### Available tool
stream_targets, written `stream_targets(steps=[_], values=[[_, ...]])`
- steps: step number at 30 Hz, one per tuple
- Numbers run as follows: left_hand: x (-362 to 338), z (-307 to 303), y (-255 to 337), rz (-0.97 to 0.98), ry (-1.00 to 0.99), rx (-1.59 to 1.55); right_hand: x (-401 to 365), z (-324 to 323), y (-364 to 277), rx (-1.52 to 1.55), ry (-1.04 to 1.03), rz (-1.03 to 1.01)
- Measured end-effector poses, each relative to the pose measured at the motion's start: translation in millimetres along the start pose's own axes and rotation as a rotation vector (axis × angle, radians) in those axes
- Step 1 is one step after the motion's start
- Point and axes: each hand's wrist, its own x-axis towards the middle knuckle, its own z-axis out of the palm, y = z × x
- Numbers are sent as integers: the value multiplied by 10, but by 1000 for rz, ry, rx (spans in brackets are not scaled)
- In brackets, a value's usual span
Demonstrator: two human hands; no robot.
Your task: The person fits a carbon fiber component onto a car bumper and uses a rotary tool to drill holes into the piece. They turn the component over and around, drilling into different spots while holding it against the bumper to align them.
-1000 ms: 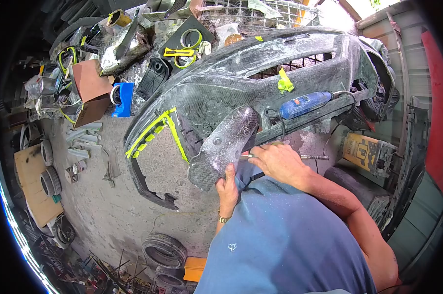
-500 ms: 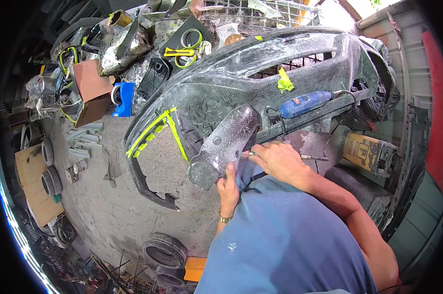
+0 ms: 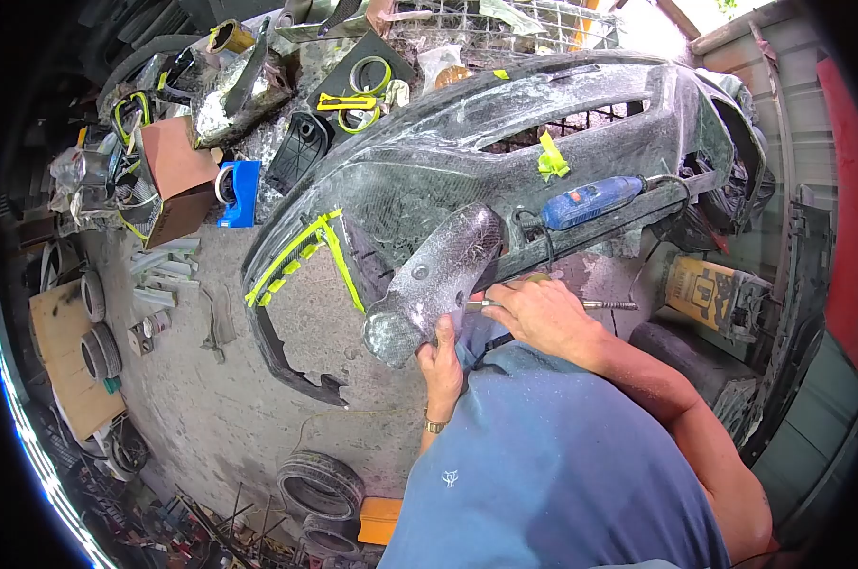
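A dusty, curved carbon-fibre-patterned part (image 3: 440, 266) with small holes is tilted in front of my body. My left hand (image 3: 440, 377) grips its lower edge, thumb on the near face and the other fingers largely hidden behind. In my right hand (image 3: 545, 315) is a slim metal flex-shaft handpiece (image 3: 611, 304), its tip at the part's right edge beside a small hole. Beyond both hands lies a large dark car bumper (image 3: 400, 194), dusted white and marked with yellow-green tape (image 3: 296, 248). A blue rotary tool (image 3: 592, 202) rests on the bumper's near edge.
Tape rolls (image 3: 370, 74), a yellow utility knife (image 3: 347, 100) and a blue tape dispenser (image 3: 240, 192) sit at the back left. Tires (image 3: 320, 482) lie on the floor at lower left. A cardboard box (image 3: 702, 287) stands to the right.
My right hand and the handpiece tip have shifted down slightly along the part's edge. My left hand keeps its grip, and the part has barely moved.
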Motion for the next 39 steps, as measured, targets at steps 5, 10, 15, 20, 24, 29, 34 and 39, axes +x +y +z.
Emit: stream_targets(steps=[5,10,15,20,24,29,34,39], values=[[11,23,-14,23,-2,-14,8,-54,-22,-35,-21,20],[25,-41,-8,2,-33,5,11,2,-13,-36,14,0],[20,3,15,-23,25,22,16,-26,-38,-30,-34,39],[26,39,54,-1,55,3,21,-42,-37,-14,-19,36],[27,66,80,-30,80,28,24,-75,-64,-12,-35,35],[24,29,60,-58,86,25,33,-67,-65,-34,-45,50],[33,99,60,11,105,2,49,-72,-38,-29,-38,56],[30,39,19,-8,83,63,37,-95,-55,-33,-42,50]])
